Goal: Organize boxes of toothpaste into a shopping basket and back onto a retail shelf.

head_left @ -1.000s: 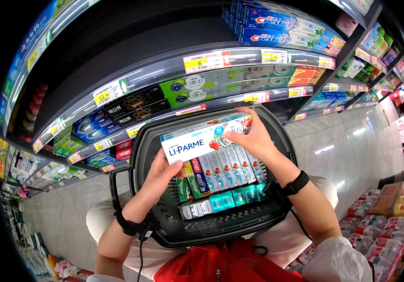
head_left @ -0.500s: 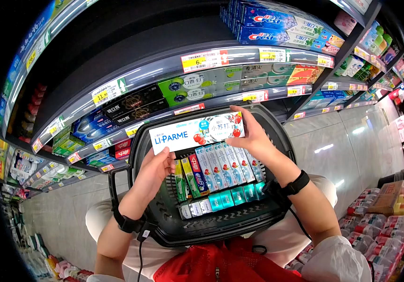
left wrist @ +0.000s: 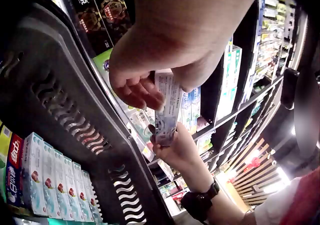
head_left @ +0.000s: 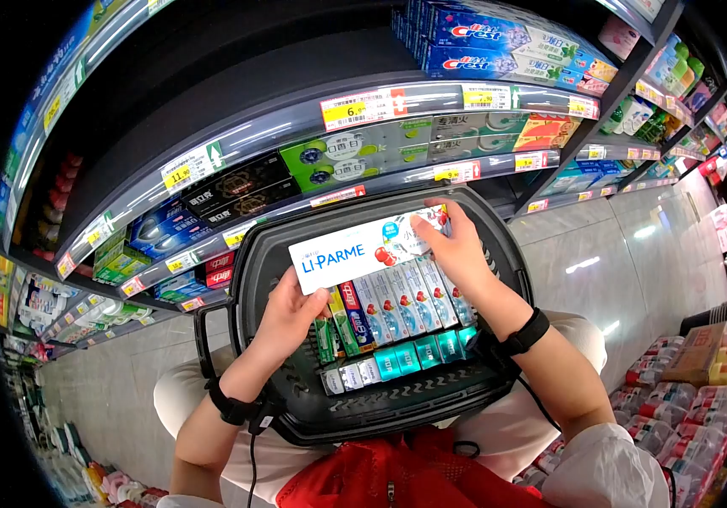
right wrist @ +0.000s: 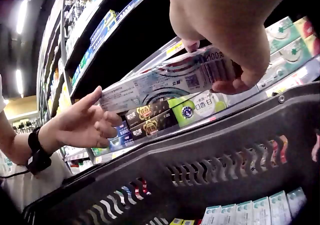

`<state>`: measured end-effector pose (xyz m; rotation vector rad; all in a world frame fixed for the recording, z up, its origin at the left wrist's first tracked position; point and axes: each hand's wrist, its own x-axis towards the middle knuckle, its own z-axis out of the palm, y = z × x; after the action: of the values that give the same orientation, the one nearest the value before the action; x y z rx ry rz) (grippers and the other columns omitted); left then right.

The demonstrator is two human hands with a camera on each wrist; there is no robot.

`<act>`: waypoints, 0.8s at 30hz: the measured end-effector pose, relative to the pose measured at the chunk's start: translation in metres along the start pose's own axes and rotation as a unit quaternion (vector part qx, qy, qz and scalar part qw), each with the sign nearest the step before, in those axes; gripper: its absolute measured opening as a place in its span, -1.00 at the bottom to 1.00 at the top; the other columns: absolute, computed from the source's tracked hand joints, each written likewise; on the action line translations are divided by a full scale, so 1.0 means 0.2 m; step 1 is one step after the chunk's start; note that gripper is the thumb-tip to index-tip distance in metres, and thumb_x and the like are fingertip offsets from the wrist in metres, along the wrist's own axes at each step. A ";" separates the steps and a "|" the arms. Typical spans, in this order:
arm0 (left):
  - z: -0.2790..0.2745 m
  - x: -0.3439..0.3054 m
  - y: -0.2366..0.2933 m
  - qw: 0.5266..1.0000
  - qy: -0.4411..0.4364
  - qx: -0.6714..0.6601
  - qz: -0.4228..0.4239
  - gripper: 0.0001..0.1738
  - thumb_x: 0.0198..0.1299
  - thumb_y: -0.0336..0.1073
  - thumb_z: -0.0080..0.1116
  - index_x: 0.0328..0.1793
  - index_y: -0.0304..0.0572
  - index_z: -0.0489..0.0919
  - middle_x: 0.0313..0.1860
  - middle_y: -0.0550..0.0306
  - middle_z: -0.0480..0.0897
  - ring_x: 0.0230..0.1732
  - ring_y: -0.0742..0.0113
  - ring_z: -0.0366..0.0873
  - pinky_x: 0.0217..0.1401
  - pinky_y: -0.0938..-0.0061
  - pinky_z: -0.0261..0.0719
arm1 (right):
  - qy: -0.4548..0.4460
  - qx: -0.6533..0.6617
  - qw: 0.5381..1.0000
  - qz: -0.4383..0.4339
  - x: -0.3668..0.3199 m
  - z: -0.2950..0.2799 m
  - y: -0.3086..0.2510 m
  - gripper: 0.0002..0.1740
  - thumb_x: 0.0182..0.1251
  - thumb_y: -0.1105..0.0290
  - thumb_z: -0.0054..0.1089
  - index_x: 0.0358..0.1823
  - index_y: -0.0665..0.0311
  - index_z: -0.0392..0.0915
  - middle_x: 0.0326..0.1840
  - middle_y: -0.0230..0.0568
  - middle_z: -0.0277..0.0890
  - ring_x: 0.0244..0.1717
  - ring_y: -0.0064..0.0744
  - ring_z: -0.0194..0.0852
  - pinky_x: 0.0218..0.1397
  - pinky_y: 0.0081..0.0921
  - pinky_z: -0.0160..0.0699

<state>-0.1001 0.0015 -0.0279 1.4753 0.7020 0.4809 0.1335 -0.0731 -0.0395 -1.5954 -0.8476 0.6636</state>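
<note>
Two hands on one box [head_left: 363, 247]. Left hand [head_left: 290, 315] grips its left end from below, fingers curled on it. Right hand [head_left: 458, 251] is clamped round the right end, thumb and fingers pinching. Box hangs between them, slightly tilted, just above the basket [head_left: 397, 402], over the toothpaste row [head_left: 402, 300], near the shelf [head_left: 253, 140].

Toothpaste box [head_left: 362, 246]: long slim carton, white and pale blue. "LI-PARME" in blue at one end, red fruit print near the middle. Closed. Held in the air, printed face up, long axis tilted from 8 to 2 o'clock. Left hand [head_left: 291, 315] pinches the 8 o'clock end, right hand [head_left: 458, 251] grips the 2 o'clock end.
</note>
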 end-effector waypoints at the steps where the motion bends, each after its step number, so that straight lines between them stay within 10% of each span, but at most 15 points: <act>1: 0.00 0.00 0.00 1.000 -0.007 0.010 0.006 -0.67 0.28 -0.22 -0.13 0.09 -0.23 0.28 -0.30 0.21 0.44 -0.33 0.48 0.40 -0.23 0.52 0.41 | 0.000 0.000 1.000 0.000 0.00 -0.01 0.00 -0.44 0.08 0.19 0.22 0.00 0.47 0.34 -0.30 -0.10 0.49 -0.32 -0.43 0.49 -0.25 -0.55 0.47; 10: -0.05 0.01 -0.02 0.993 0.016 -0.067 -0.091 -0.67 0.33 -0.09 -0.22 0.02 -0.16 0.31 -0.27 0.22 0.44 -0.35 0.47 0.38 -0.22 0.51 0.37 | -0.084 0.165 0.983 0.000 0.00 -0.04 -0.04 -0.49 0.10 0.43 0.15 0.11 0.37 0.29 -0.19 -0.22 0.45 -0.19 -0.57 0.40 -0.14 -0.65 0.39; 19: -0.04 0.01 -0.02 0.995 -0.011 -0.040 -0.095 -0.56 0.31 -0.07 -0.18 0.19 -0.18 0.22 -0.13 0.16 0.46 -0.30 0.49 0.43 -0.20 0.53 0.42 | -0.020 -0.096 0.991 -0.095 -0.02 0.01 0.00 -0.17 -0.06 0.34 0.33 0.25 0.35 0.09 0.13 -0.01 0.26 0.14 -0.34 0.23 0.21 -0.46 0.19; 24: -0.03 0.00 0.00 0.995 -0.033 -0.020 -0.086 -0.59 0.33 -0.08 -0.26 0.16 -0.18 0.24 -0.16 0.17 0.45 -0.28 0.48 0.41 -0.16 0.51 0.41 | -0.016 0.010 0.999 -0.049 -0.01 0.00 -0.01 -0.28 -0.02 0.30 0.26 0.19 0.38 0.18 0.04 0.02 0.33 0.03 -0.29 0.33 0.06 -0.46 0.31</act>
<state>-0.1034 0.0058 -0.0273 1.3720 0.7559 0.3108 0.1319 -0.0733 -0.0369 -1.5190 -0.9339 0.6284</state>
